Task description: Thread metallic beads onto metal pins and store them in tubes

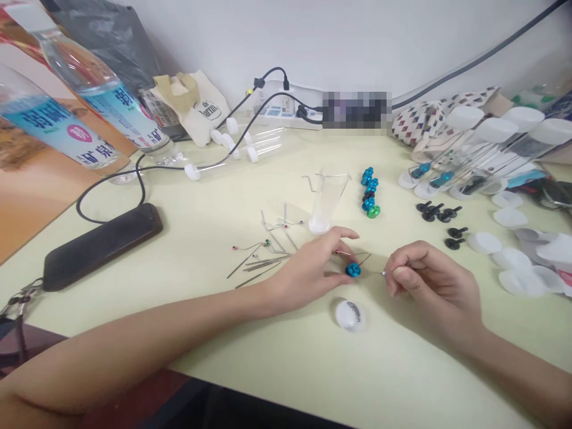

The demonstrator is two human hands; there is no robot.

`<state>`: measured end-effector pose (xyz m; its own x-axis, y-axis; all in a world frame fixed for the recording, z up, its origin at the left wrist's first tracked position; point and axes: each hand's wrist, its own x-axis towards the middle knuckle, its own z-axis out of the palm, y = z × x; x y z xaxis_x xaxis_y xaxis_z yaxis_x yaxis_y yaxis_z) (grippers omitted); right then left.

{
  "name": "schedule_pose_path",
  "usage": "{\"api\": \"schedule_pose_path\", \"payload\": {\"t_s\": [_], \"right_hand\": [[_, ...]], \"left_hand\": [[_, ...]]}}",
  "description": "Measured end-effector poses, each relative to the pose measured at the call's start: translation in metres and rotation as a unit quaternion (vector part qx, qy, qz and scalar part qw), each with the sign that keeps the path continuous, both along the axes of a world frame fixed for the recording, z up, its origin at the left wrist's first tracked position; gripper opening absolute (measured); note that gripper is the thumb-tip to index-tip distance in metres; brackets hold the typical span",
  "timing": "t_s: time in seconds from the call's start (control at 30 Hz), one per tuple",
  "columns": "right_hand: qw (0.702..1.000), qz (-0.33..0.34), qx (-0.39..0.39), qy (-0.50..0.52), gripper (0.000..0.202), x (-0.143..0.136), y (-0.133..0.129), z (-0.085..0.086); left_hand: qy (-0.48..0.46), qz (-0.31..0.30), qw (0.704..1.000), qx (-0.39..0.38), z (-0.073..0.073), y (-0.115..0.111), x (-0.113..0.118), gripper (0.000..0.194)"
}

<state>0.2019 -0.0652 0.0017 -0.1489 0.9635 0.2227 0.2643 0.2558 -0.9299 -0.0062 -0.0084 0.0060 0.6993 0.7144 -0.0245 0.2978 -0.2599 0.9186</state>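
Blue fitting (353, 270) shows against pale table (201, 208), white wall (250, 36) beyond.

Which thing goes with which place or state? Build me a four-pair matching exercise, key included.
1. lone blue piece
2. white dish
3. central clear tube
4. black pieces

A. upright just beyond the left hand
B. near white caps on the right
C. between the left hand's thumb and fingers
D. containing small shiny beads

Pairs: 1-C; 2-D; 3-A; 4-B
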Motion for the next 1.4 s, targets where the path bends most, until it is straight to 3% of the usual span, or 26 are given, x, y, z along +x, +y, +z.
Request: {"api": "schedule_pose_path", "payload": {"t_s": [0.13,0.33,0.47,0.6,0.87,1.13,1.4], "right_hand": [[1.0,-0.002,0.003,0.0,0.014,-0.001,0.0,0.001],[1.0,-0.008,0.006,0.0,0.014,-0.001,0.0,-0.001],[1.0,-0.003,0.006,0.0,0.013,-0.001,0.0,-0.001],[1.0,-0.008,0.008,-0.006,0.014,-0.002,0.0,0.0],[0.999,-0.033,0.016,-0.021,0.009,-0.001,-0.002,-0.003],[0.993,-0.039,0.047,-0.1,0.01,-0.006,-0.001,0.0],[0.976,-0.004,0.12,-0.183,0.009,-0.006,-0.005,0.0]], "left_hand": [[0.011,0.002,1.0,0.015,-0.001,0.0,0.0,0.037],[0.046,-0.029,0.994,0.099,-0.002,0.002,0.0,0.018],[0.043,-0.028,0.993,0.102,-0.001,0.003,0.001,0.012],[0.012,-0.015,0.998,0.057,-0.001,0.003,-0.001,0.01],[-0.063,0.053,0.989,-0.119,0.0,0.0,-0.01,0.016],[-0.111,0.07,0.976,-0.176,0.001,-0.006,-0.012,0.016],[-0.14,0.071,0.96,-0.232,0.003,-0.007,-0.013,0.01]]}}
